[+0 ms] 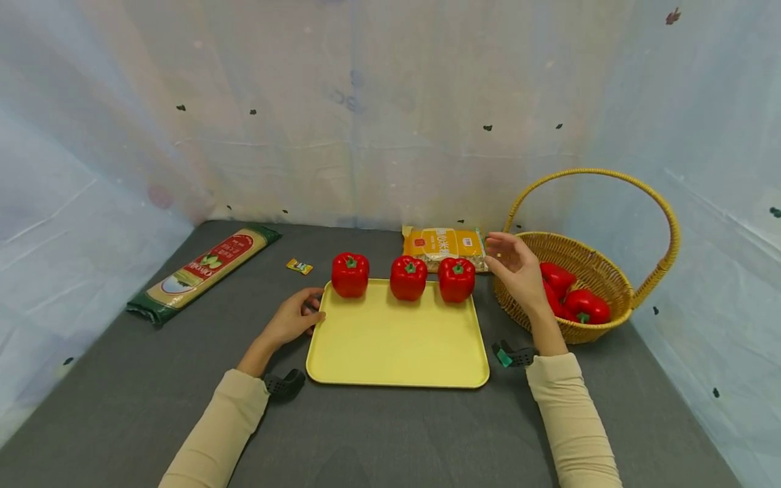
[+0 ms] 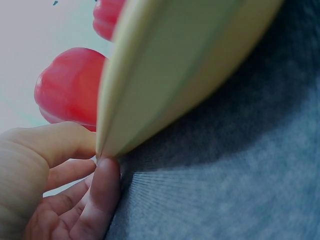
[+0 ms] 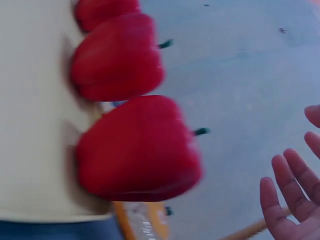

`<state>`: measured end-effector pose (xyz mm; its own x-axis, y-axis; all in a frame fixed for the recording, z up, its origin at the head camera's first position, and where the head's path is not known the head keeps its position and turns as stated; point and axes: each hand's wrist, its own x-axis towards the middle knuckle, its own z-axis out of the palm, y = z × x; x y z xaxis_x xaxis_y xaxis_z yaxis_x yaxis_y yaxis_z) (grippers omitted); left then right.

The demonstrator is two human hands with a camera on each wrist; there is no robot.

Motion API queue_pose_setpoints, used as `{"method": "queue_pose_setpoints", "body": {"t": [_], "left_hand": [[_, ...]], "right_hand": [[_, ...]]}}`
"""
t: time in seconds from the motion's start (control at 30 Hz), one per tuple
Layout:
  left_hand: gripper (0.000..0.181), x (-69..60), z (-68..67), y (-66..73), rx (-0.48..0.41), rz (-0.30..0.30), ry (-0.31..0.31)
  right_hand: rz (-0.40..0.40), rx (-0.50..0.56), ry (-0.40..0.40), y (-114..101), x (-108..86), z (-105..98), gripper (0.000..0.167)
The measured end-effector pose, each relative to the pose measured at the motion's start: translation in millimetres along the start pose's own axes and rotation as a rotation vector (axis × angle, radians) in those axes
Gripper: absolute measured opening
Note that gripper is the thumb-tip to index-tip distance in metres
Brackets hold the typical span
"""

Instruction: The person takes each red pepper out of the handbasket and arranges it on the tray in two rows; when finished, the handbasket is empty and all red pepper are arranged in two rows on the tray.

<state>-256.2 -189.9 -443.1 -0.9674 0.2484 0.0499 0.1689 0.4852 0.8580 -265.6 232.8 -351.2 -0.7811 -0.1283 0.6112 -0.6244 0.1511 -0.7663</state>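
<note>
At the left rim of a yellow tray [image 1: 396,346], my left hand [image 1: 291,318] pinches the edge; the left wrist view shows thumb and finger meeting at the tray's rim [image 2: 107,115]. Three red bell peppers stand in a row along the tray's far side: a left one [image 1: 350,276], a middle one [image 1: 408,279] and a right one [image 1: 456,280]. My right hand [image 1: 515,268] is raised between the right pepper and a wicker basket [image 1: 525,312], holding nothing. Its fingers [image 3: 288,182] are spread and relaxed in the right wrist view.
Inside the tall-handled basket lie several more red peppers [image 1: 587,306]. Behind the tray is a yellow-orange packet [image 1: 444,244]. A long green-and-tan package [image 1: 204,271] lies at the left, with a small yellow wrapped item [image 1: 299,266] nearby on the grey tabletop [image 1: 390,434].
</note>
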Motion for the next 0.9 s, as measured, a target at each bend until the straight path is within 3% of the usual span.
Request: {"method": "queue_pose_setpoints", "body": {"t": [0.3, 0.5, 0.73, 0.9], "left_hand": [[0.051, -0.1, -0.5, -2.3, -0.013, 0.011, -0.003], [0.050, 1.1, -1.3, 0.0, -0.005, -0.002, 0.008], [0.050, 1.0, -1.2, 2.1, 0.010, -0.004, 0.005], [0.050, 0.8, 0.7, 1.5, 0.001, -0.013, 0.004]], "right_hand": [[-0.106, 0.089, 0.039, -14, 3.2, -39, 0.036], [-0.078, 0.049, 0.089, -25, 10.3, -69, 0.033], [0.042, -0.230, 0.132, -37, 18.5, -93, 0.031], [0.138, -0.419, 0.064, -19, 23.2, -115, 0.036]]}}
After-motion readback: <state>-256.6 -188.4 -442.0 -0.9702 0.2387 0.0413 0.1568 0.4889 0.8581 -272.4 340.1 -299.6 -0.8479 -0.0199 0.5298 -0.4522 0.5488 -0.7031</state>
